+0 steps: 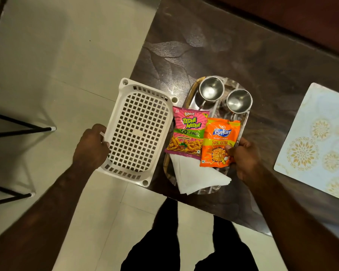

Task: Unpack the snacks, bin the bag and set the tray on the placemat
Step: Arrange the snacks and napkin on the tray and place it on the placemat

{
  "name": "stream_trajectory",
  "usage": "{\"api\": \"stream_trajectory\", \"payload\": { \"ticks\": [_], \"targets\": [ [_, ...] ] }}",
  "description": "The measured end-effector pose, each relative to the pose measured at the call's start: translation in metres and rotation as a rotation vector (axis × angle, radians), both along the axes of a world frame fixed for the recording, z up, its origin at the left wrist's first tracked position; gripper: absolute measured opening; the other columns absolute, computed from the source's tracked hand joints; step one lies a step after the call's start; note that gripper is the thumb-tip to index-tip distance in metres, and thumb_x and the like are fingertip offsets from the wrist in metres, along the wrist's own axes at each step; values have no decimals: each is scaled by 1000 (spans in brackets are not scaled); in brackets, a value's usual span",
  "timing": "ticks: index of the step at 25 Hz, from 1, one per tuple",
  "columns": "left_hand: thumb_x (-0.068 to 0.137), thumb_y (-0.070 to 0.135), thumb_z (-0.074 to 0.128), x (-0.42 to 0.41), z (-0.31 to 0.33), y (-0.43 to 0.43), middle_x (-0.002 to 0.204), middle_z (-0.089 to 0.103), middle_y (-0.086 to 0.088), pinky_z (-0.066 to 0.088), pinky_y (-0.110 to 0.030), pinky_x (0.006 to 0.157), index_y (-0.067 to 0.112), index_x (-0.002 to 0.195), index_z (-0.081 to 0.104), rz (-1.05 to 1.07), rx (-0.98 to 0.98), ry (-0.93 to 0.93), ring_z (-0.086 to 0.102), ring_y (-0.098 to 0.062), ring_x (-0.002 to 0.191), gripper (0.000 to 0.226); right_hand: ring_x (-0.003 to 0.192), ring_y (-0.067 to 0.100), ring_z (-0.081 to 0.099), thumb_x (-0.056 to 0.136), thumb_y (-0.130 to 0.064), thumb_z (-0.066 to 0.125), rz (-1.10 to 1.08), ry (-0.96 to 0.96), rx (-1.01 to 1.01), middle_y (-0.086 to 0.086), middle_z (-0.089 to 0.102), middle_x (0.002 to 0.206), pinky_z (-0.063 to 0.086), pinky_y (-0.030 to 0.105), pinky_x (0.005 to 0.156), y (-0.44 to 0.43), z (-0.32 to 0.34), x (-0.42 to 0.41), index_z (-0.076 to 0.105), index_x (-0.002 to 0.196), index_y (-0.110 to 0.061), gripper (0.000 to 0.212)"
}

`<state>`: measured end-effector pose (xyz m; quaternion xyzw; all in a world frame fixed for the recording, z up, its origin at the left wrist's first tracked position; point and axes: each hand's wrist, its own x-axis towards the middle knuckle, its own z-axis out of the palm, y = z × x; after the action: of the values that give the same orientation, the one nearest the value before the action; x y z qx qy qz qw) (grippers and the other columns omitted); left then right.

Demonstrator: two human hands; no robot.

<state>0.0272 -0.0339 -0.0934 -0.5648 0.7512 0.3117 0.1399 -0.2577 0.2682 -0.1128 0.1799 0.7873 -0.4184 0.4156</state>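
Under the right hand's (243,159) pinch sits the lower right corner of an orange snack packet (218,141) - thumb on its printed face, the other fingers hidden beneath. That packet lies on a steel tray (217,110) on the dark table (243,51). Just left of the pinch, a pink snack packet (187,132) lies beside it, edges touching, and both overlap a folded stack of white napkins (196,177) at the tray's near end. Beyond the pinch, at the far end, two steel cups (210,89) (239,100) stand upright. Well to the right of this hand lies the patterned placemat (317,139), apart from the tray. The left hand (92,145) is curled round the long left rim of a white perforated basket (139,132); away from that grip its far side reaches the tray - much of it hangs past the table edge over the pale tiled floor (57,55).
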Motion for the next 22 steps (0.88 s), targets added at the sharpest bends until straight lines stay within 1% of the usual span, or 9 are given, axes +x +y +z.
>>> {"api": "stream_trajectory", "payload": {
  "ticks": [2,6,9,11,13,15,18,20,22],
  "targets": [
    [89,5,62,-3,0,2,110,61,-15,60,-55,69,17,122,53,-16,-18,-12,64,-37,89,36,65,19,75,99,3,66,11,43,31,12,79,102,65,36,54,-1,3,-1,73,120,-10,25],
    [89,2,61,-10,3,10,113,56,-22,59,-55,73,8,123,53,-29,-72,-36,61,-43,92,35,81,32,79,92,-3,79,36,150,131,12,81,96,67,59,80,2,5,-2,75,104,-17,19],
    [88,3,59,-14,9,13,113,53,-22,57,-56,77,7,122,51,-38,-55,-72,59,-45,96,35,75,32,76,88,-4,82,53,197,153,7,76,84,65,64,81,1,9,-2,64,90,-27,29],
    [84,8,61,-22,16,13,115,52,-20,56,-57,82,9,124,51,-24,-29,-109,58,-45,103,41,72,28,74,87,-5,81,89,244,179,8,74,89,65,61,82,1,12,0,60,95,-26,31],
    [79,11,64,-33,29,18,120,53,-19,54,-55,86,11,126,52,-9,-133,-126,54,-43,111,49,80,24,73,83,-7,76,162,343,242,8,72,101,63,53,84,0,17,3,59,104,-26,33],
    [79,13,64,-51,40,32,116,57,-16,54,-52,84,11,119,56,-35,-247,-12,56,-39,108,41,93,27,72,79,-11,68,235,417,245,5,69,109,61,46,86,-3,25,4,59,107,-32,36],
    [88,23,63,-89,48,68,108,62,-7,57,-44,81,16,111,61,-90,-49,243,63,-26,96,24,107,28,69,81,-17,67,358,415,242,6,62,125,58,45,94,-7,33,4,63,123,-31,44],
    [94,30,62,-113,47,91,102,61,-1,50,-32,77,15,110,63,-174,66,309,61,-18,91,23,117,28,65,86,-17,70,414,407,242,7,58,132,56,45,99,-10,35,3,62,133,-26,49],
    [93,40,62,-133,40,107,93,58,3,47,-32,75,16,107,63,-210,155,327,59,-18,90,28,126,26,58,86,-20,71,466,411,213,8,61,131,55,46,101,-14,37,4,63,135,-25,50]
  ]
}}
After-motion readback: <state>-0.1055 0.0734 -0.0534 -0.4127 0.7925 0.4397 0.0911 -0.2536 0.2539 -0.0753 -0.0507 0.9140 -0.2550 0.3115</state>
